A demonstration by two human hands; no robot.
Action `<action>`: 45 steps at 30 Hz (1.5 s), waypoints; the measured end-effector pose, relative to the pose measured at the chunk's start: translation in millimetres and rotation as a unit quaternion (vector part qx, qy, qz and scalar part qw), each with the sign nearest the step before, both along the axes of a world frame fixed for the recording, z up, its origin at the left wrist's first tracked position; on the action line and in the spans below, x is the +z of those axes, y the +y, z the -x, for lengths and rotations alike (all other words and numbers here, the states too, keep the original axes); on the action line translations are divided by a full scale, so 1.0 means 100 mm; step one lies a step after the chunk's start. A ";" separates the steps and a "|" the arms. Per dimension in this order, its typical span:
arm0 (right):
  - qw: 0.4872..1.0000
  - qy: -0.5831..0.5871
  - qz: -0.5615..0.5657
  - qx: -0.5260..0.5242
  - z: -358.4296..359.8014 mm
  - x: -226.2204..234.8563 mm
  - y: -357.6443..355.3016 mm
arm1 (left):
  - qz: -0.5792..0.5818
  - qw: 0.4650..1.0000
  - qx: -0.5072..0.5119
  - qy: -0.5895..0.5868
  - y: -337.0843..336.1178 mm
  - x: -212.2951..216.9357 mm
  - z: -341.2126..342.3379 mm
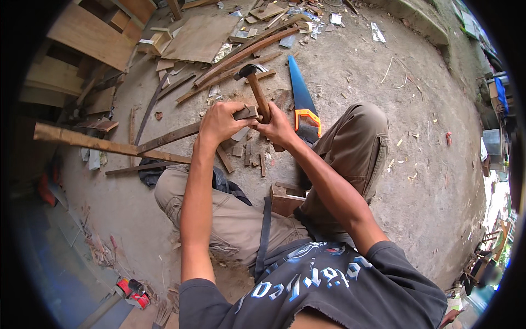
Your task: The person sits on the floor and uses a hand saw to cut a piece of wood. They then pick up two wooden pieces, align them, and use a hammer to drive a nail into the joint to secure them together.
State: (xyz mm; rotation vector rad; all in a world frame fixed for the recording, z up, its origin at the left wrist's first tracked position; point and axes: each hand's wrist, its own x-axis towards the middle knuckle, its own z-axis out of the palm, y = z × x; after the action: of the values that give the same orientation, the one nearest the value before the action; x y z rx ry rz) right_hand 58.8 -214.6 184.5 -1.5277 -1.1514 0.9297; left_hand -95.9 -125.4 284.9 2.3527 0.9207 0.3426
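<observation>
My left hand is closed around a narrow wooden strip close to its end, which pokes out past my fingers. My right hand grips a claw hammer by its wooden handle, head upward and pointing away from me. The fingers of both hands almost meet at the strip's end, beside the handle. Something small and dark shows on that end; too small to name. A second, longer wooden strip crosses the first one at the left.
A handsaw with a blue blade and orange-black handle lies beyond my right hand. Wood offcuts are scattered below my hands. Farther off are long strips, a plywood sheet and litter. A small wooden box-like piece stands between my legs.
</observation>
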 end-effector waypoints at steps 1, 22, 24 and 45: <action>0.999 0.034 -0.026 0.005 -0.02 -0.08 0.03 | -0.008 1.000 -0.002 -0.011 -0.01 -0.04 0.01; 0.994 0.045 0.005 0.102 -0.04 0.13 0.11 | 0.000 1.000 0.015 -0.021 -0.05 -0.02 0.11; 0.993 0.060 0.003 0.103 -0.02 0.06 0.14 | -0.010 1.000 0.007 -0.014 -0.01 0.01 0.15; 0.978 0.085 -0.056 0.181 0.76 0.40 0.32 | -0.048 0.996 0.065 -0.047 -0.16 0.51 1.02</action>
State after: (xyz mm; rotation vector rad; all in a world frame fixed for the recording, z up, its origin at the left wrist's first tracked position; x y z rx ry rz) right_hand -17.6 -182.9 224.9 -1.1432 -1.3572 1.1919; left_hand -198.0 -141.2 335.4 2.3467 1.0362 0.5559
